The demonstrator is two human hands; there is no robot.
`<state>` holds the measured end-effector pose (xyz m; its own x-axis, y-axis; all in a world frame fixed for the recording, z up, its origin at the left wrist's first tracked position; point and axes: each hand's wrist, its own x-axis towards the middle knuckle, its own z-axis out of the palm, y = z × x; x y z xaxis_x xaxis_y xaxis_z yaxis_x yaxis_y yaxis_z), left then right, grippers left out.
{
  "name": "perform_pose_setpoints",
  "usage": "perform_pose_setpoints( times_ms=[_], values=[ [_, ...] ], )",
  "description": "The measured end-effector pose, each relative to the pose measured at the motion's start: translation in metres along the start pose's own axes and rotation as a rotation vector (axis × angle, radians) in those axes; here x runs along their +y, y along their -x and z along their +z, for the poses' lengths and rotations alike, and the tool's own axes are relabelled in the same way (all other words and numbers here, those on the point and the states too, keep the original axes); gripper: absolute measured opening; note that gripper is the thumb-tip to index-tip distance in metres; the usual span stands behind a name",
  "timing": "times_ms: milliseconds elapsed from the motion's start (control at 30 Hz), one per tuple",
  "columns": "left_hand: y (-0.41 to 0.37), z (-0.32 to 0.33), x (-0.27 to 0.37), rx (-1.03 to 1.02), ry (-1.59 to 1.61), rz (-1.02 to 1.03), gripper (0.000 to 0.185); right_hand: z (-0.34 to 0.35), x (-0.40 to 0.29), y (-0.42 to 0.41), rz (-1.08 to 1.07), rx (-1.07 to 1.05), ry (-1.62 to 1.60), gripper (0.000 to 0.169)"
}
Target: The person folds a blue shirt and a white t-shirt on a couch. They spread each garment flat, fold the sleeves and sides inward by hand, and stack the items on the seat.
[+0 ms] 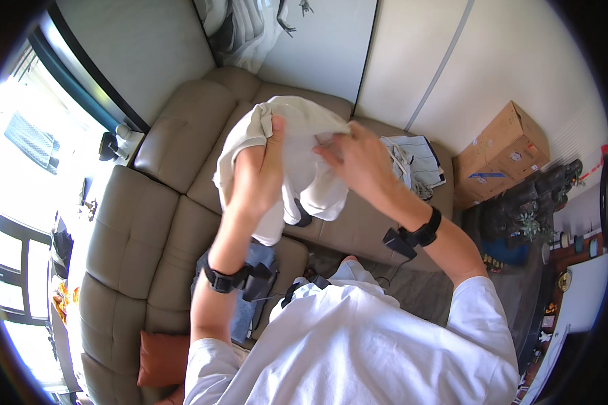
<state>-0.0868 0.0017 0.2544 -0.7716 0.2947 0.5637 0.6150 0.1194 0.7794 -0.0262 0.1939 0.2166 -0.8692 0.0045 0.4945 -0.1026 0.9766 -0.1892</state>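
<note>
A white or cream cloth garment hangs from both of my hands above the sofa. My left hand grips its bunched edge, thumb on top and the other fingers hidden in the cloth. My right hand pinches the right part of the upper edge, slightly blurred. Folds of the garment hang down between my wrists, with a small dark patch at their lower end. To the right of my right hand, a stack of folded light-coloured clothes lies on the sofa seat. Blue-grey cloth lies beneath my left forearm.
A brown leather corner sofa curves round the left and far sides. An orange cushion rests on it at lower left. A cardboard box stands at the right by the wall, near plants. Bright windows are at the left.
</note>
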Motion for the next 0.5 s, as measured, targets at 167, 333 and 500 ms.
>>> perform_pose_setpoints(
  times_ms=[167,333,500],
  values=[
    [-0.046,-0.060,0.021,0.021,-0.560,0.189,0.049,-0.059,0.006,-0.058,-0.181,0.127,0.088,0.026],
    [-0.096,-0.182,0.073,0.179,-0.721,0.302,0.041,-0.186,0.046,-0.116,-0.269,0.351,-0.414,0.032],
    [0.062,-0.125,-0.087,0.191,-0.187,0.009,0.058,-0.013,0.122,0.050,0.232,0.252,-0.697,0.032]
  ],
)
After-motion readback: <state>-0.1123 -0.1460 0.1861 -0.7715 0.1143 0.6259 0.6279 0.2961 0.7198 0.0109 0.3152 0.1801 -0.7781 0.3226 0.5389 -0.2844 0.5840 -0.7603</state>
